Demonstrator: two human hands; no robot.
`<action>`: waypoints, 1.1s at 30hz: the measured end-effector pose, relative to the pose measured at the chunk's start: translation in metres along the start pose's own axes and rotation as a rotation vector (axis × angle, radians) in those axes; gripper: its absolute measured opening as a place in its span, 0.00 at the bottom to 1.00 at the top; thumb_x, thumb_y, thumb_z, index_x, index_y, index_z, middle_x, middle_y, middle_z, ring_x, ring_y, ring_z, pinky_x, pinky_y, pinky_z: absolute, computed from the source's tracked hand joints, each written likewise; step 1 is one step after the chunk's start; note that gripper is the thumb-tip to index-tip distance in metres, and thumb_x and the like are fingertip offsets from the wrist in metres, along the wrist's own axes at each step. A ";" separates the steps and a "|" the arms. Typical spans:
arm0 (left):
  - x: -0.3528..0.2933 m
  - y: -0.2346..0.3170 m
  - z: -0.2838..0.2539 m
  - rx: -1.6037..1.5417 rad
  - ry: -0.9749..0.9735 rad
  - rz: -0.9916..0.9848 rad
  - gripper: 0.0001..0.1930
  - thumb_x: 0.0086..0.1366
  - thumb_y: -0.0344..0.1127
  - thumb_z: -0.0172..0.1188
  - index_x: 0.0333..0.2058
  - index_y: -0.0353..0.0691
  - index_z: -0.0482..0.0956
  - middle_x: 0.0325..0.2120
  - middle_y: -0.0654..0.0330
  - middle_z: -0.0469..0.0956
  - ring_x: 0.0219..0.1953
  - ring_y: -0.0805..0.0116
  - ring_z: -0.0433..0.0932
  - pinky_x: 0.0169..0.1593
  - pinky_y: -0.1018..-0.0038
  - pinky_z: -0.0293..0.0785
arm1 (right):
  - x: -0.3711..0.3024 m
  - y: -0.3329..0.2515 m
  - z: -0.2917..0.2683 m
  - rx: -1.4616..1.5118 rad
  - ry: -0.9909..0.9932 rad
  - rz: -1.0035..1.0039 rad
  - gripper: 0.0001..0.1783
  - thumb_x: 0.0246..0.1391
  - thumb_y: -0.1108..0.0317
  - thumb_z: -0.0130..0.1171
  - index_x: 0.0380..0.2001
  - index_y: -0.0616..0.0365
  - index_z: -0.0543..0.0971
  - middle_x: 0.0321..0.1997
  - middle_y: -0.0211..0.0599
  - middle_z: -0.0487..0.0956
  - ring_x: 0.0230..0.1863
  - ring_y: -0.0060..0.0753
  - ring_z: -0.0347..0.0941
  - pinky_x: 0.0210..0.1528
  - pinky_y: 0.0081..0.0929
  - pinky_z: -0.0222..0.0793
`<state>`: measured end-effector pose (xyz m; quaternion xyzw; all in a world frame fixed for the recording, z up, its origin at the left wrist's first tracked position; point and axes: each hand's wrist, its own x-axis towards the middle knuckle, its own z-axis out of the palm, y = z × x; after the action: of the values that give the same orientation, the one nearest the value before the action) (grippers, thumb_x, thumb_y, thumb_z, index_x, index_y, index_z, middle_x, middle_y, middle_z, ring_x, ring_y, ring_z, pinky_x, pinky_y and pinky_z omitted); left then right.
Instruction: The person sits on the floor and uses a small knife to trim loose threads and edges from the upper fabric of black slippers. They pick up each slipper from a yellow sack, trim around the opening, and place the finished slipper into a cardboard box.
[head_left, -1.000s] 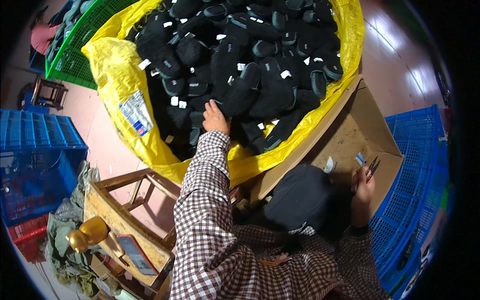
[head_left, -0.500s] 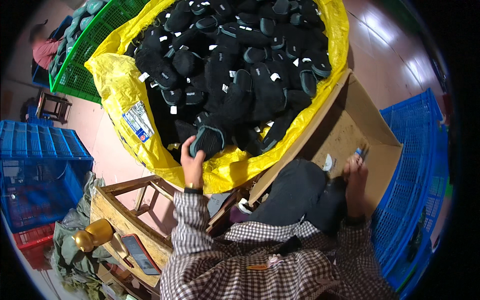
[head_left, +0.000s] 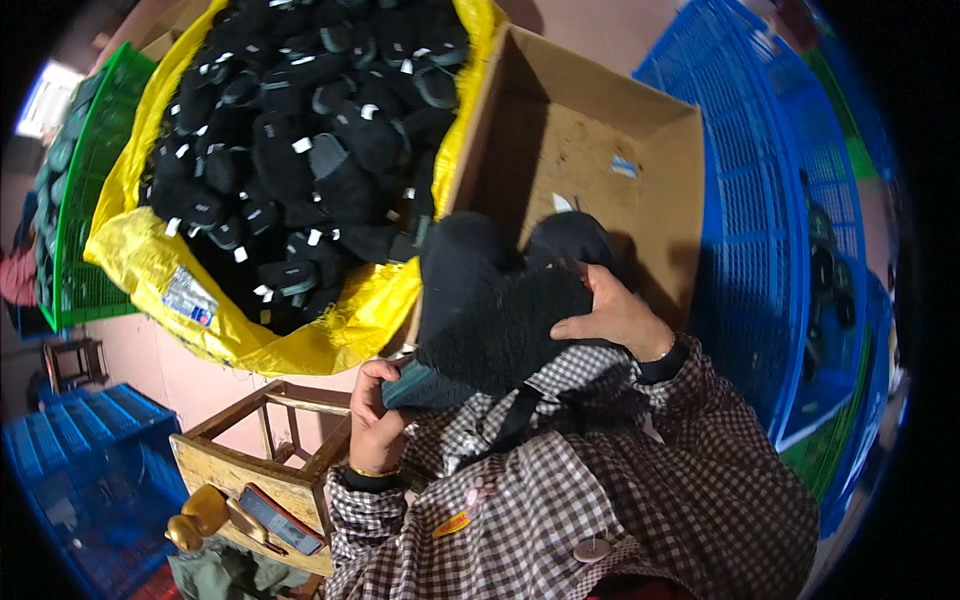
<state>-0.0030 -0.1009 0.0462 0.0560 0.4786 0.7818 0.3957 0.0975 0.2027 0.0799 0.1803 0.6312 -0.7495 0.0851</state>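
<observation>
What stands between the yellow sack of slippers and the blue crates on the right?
In the head view, an open cardboard box stands between the yellow sack and the blue crates.

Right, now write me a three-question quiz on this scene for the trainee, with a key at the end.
1. Multiple choice: what do the left hand and the right hand both hold?
A) a plastic crate
B) dark footwear
C) a pair of scissors

2. True or false: in the picture, the cardboard box is to the right of the yellow sack.

3. Fill in the blank: the phone lies on a surface made of ____.

Key: 1 B; 2 true; 3 wood.
</observation>
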 end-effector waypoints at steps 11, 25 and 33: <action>0.053 0.011 0.105 1.067 -0.468 0.262 0.22 0.47 0.31 0.72 0.43 0.35 0.78 0.40 0.53 0.79 0.42 0.57 0.76 0.47 0.69 0.71 | -0.071 0.077 0.006 -0.068 0.082 -0.097 0.32 0.42 0.69 0.73 0.52 0.61 0.72 0.52 0.35 0.76 0.53 0.26 0.70 0.60 0.27 0.62; 0.073 -0.024 0.117 0.918 -0.473 0.194 0.04 0.60 0.26 0.63 0.29 0.32 0.78 0.26 0.60 0.77 0.31 0.72 0.74 0.37 0.78 0.68 | -0.092 0.086 0.007 -0.285 0.270 -0.062 0.24 0.55 0.57 0.61 0.49 0.59 0.71 0.43 0.41 0.78 0.45 0.31 0.75 0.47 0.28 0.71; 0.077 -0.038 0.116 0.791 -0.319 0.104 0.04 0.60 0.26 0.62 0.30 0.32 0.77 0.26 0.62 0.74 0.29 0.73 0.70 0.36 0.79 0.67 | -0.094 0.041 -0.010 -0.813 0.386 -0.082 0.13 0.59 0.58 0.55 0.32 0.58 0.73 0.21 0.39 0.76 0.23 0.39 0.74 0.26 0.32 0.66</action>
<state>0.0202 0.0413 0.0555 0.3477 0.6710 0.5384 0.3728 0.2003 0.1951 0.0763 0.2435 0.8853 -0.3962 -0.0002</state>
